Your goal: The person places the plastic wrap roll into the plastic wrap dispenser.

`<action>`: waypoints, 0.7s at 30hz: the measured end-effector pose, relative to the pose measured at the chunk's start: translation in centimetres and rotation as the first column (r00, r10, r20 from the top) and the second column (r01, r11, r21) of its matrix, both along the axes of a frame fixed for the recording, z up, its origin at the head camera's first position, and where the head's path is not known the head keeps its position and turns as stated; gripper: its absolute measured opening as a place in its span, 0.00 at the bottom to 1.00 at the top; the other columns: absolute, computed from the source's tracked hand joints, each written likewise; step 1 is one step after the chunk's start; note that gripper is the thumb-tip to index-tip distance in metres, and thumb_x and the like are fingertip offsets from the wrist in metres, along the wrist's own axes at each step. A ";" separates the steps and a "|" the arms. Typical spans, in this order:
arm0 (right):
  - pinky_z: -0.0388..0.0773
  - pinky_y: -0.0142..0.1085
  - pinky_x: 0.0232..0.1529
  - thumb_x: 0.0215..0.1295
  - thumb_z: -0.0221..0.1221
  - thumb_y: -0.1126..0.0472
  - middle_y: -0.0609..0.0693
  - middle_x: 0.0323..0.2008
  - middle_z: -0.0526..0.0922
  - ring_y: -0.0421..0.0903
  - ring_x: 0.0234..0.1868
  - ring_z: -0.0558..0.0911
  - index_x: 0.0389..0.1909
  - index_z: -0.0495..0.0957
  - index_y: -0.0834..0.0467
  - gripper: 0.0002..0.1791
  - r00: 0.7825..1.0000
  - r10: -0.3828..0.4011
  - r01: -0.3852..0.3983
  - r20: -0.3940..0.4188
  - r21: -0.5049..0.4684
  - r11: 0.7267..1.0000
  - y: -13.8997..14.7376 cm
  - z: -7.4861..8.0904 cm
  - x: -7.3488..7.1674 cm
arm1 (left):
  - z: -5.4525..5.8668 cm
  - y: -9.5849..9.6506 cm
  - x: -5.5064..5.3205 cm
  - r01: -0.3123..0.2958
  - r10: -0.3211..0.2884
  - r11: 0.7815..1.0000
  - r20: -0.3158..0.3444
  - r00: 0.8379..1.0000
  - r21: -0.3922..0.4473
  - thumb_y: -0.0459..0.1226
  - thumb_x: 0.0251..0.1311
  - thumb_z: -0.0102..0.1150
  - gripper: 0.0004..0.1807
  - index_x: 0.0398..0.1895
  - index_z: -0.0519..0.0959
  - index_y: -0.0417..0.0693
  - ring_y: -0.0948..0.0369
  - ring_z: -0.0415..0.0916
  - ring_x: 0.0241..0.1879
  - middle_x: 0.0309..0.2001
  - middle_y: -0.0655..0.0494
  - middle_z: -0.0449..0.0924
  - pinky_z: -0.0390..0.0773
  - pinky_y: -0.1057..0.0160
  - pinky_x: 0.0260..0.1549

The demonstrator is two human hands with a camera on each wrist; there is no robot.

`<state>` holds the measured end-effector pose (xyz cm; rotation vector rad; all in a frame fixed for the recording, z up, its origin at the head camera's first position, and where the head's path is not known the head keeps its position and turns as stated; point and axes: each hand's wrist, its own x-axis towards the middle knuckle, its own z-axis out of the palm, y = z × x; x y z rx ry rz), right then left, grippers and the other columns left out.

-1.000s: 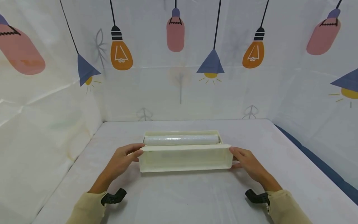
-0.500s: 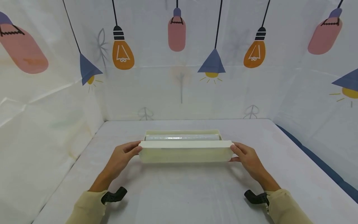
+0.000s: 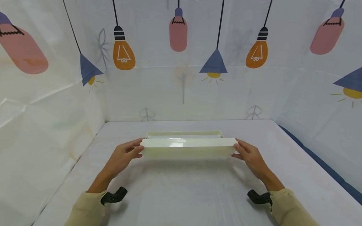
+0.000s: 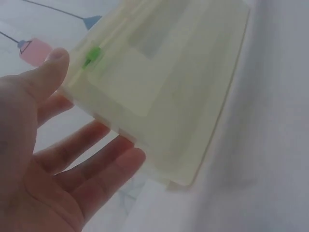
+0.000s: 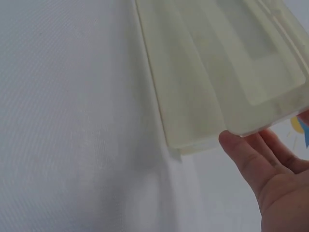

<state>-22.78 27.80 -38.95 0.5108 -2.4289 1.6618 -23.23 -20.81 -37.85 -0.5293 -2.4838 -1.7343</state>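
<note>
A long cream lid is held at both ends above the front of a matching cling film box. My left hand pinches its left end between thumb and fingers, and my right hand pinches its right end. Behind the lid, only a thin strip of the cling film roll shows inside the box. A small green slider sits along the lid's edge in the left wrist view. In the right wrist view, fingertips touch the corner of the lid. Most of the box is hidden by the lid.
The box rests on a white-covered table. White sheets printed with lamps form the back wall and sides. A black wrist mount sits on the left wrist, and another black mount on the right.
Both hands have raised the lid's front edge and tilted the lid back over the box. Its top face now shows, and the roll is mostly covered.
</note>
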 end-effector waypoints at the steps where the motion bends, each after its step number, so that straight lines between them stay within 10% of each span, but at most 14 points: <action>1: 0.80 0.37 0.50 0.80 0.49 0.52 0.65 0.68 0.68 0.48 0.61 0.78 0.74 0.59 0.70 0.32 1.000 -0.001 0.001 0.001 0.006 1.000 0.0 0.0 -0.1 | 0.1 0.0 -0.1 -0.001 0.001 1.000 -0.009 1.000 0.002 0.45 0.70 0.61 0.31 0.72 0.69 0.42 0.48 0.82 0.50 0.61 0.40 0.75 0.82 0.62 0.47; 21: 0.77 0.35 0.55 0.80 0.48 0.50 0.59 0.75 0.61 0.63 0.69 0.68 0.76 0.57 0.67 0.33 0.999 -0.012 0.012 -0.034 -0.011 1.000 0.0 1.4 -1.9 | 1.2 1.0 -1.5 -0.033 0.036 0.999 -0.066 0.997 0.042 0.45 0.69 0.62 0.30 0.71 0.71 0.44 0.48 0.80 0.55 0.63 0.47 0.76 0.80 0.66 0.50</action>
